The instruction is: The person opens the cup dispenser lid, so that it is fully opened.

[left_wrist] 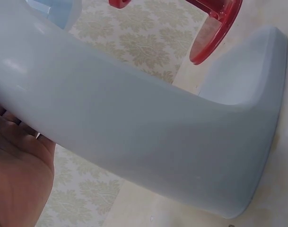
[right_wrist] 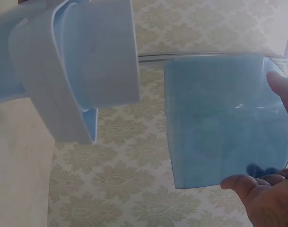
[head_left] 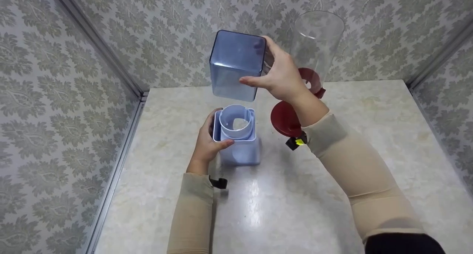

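A: Head view: state the left hand [head_left: 208, 139].
B: It grips the pale blue base [head_left: 242, 152], which stands on the tabletop [head_left: 159, 136]. Its thumb lies over the front edge; its fingers clamp the side at 9 o'clock.
A: The right hand [head_left: 282, 71]?
B: Its thumb and fingers are clamped on the translucent blue container [head_left: 236, 65], flat face up, at 12 o'clock of the round collar [head_left: 236, 134] and apart from it.
A: Adjacent parts?
B: A red disc [head_left: 284, 119] at 3 o'clock of the collar, partly covered by the right forearm; a clear cylinder [head_left: 319, 36] with a red ring [head_left: 315, 76] between 1 and 2 o'clock.
A: Left wrist view?
B: The base crosses the frame, its foot [left_wrist: 257, 66] toward 2 o'clock. The left palm shows at 8 o'clock; the base hides part of the fingers. Red parts appear near 1 o'clock.
A: Right wrist view?
B: The collar sits at 11 o'clock, the container at 3 o'clock, with a gap between. The right hand holds the container from 4 o'clock.
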Available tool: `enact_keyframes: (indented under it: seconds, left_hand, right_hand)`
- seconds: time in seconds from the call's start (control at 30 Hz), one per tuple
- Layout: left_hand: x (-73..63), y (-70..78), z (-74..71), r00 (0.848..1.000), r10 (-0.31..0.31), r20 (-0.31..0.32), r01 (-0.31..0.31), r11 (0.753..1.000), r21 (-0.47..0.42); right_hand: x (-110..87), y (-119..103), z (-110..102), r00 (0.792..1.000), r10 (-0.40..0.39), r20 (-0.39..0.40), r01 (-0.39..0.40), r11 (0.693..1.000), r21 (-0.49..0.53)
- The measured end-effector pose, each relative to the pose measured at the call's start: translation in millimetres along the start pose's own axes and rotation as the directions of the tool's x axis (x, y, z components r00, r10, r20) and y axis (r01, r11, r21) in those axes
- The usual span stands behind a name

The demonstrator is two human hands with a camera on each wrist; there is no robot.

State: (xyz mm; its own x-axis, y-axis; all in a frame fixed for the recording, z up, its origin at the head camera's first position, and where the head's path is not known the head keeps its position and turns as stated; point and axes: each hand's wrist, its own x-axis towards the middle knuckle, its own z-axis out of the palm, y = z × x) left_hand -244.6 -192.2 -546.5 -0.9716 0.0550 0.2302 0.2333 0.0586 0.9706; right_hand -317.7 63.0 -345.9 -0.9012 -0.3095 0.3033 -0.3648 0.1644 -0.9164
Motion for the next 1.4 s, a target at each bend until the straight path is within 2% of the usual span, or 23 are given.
enact_keyframes:
  seconds: [0.13, 0.2, 0.37, 0.57, 0.73, 0.9, 1.13, 1.2, 1.4]
  left_hand:
    - [0.3, -0.2, 0.1, 1.0, 0.008, -0.003, -0.008, 1.0, -0.005]
    - [-0.1, -0.5, -0.1, 1.0, 0.007, -0.006, -0.007, 1.0, -0.005]
    - [-0.9, -1.1, 0.0, 1.0, 0.019, -0.004, -0.019, 1.0, -0.023]
    - [-1.6, -0.7, 0.2, 0.999, 0.039, 0.001, -0.039, 0.999, -0.032]
    - [-2.6, -1.9, -0.4, 0.999, 0.045, -0.001, -0.045, 0.998, -0.033]
    - [0.0, -1.8, 0.6, 0.999, 0.049, 0.004, -0.048, 0.996, -0.075]
    - [1.3, -3.3, 0.8, 0.999, 0.05, 0.005, -0.05, 0.994, -0.099]
    - [1.1, -3.2, 0.4, 0.999, 0.048, 0.002, -0.048, 0.994, -0.097]
    - [-0.5, -3.4, -0.1, 0.999, 0.051, 0.001, -0.051, 0.995, -0.084]
  right_hand:
    - [5.8, 16.4, 0.3, 0.998, 0.046, -0.033, -0.05, 0.989, -0.14]
    - [8.5, 26.7, 1.0, 0.997, 0.07, -0.034, -0.075, 0.984, -0.16]
    - [13.2, 52.3, 4.3, 0.992, 0.119, -0.033, -0.122, 0.982, -0.142]
    - [15.0, 81.5, 11.5, 0.981, 0.19, -0.04, -0.194, 0.962, -0.192]
    - [13.0, 106.9, 21.7, 0.97, 0.245, -0.004, -0.241, 0.952, -0.19]
    - [13.7, 130.0, 29.8, 0.959, 0.282, -0.006, -0.278, 0.939, -0.205]
    - [18.8, 159.7, 37.7, 0.937, 0.35, -0.01, -0.347, 0.923, -0.165]
    - [20.0, 166.3, 39.8, 0.934, 0.358, 0.002, -0.353, 0.921, -0.165]
    - [20.6, 184.4, 45.4, 0.943, 0.332, 0.034, -0.324, 0.935, -0.143]
